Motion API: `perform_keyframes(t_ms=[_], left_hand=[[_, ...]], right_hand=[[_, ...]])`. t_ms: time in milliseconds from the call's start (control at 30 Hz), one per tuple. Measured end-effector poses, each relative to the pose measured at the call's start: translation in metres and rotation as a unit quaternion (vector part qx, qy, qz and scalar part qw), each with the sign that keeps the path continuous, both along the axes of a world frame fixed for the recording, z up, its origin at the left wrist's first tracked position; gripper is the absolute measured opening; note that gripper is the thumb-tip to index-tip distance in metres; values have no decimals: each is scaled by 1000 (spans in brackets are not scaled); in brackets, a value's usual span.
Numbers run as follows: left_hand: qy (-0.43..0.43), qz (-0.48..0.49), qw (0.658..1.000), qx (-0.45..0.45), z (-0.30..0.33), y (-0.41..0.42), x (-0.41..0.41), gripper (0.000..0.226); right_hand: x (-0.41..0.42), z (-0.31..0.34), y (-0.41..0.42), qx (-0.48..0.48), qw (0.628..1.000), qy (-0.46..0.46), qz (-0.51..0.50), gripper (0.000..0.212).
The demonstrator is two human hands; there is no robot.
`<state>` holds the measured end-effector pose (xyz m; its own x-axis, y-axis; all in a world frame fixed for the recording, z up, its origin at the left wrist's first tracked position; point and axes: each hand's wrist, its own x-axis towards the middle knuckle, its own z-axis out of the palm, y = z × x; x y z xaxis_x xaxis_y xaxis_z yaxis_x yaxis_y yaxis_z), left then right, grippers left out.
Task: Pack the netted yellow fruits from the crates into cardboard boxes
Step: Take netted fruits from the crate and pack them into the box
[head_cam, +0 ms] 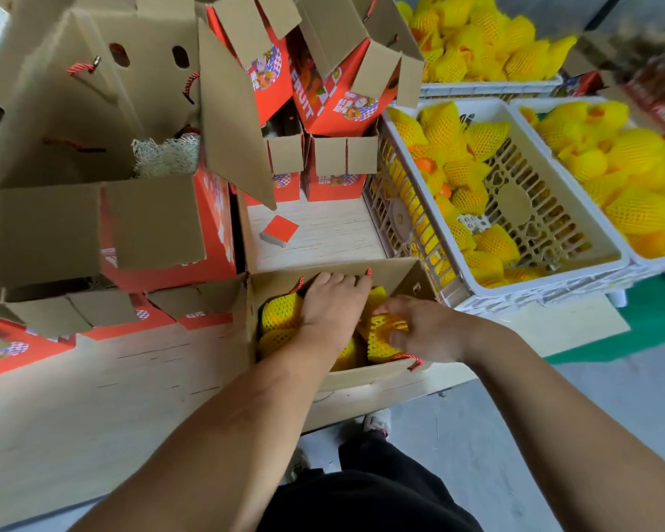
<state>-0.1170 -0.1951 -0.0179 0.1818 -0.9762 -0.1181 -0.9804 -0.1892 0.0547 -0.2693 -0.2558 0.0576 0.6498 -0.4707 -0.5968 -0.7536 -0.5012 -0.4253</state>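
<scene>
Plywood table point(93, 397) bears an open box point(361, 374) where both hands' grips press yellow foam-netted fruits point(281, 314).

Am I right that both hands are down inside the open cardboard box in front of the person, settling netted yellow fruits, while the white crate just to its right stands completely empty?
Not quite: the white crate is not empty. The head view shows netted yellow fruits piled along its left side, with bare bottom only on the right. The rest holds: the left hand and right hand are both in the open cardboard box.
</scene>
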Motion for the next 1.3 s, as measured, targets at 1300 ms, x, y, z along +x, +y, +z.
perform_keyframes(t_ms=[1300], left_hand=[[195,-12,970,-142,62,-196,-120,14]], right_hand=[[-115,-7,-218,-70,959,-244,-130,13]])
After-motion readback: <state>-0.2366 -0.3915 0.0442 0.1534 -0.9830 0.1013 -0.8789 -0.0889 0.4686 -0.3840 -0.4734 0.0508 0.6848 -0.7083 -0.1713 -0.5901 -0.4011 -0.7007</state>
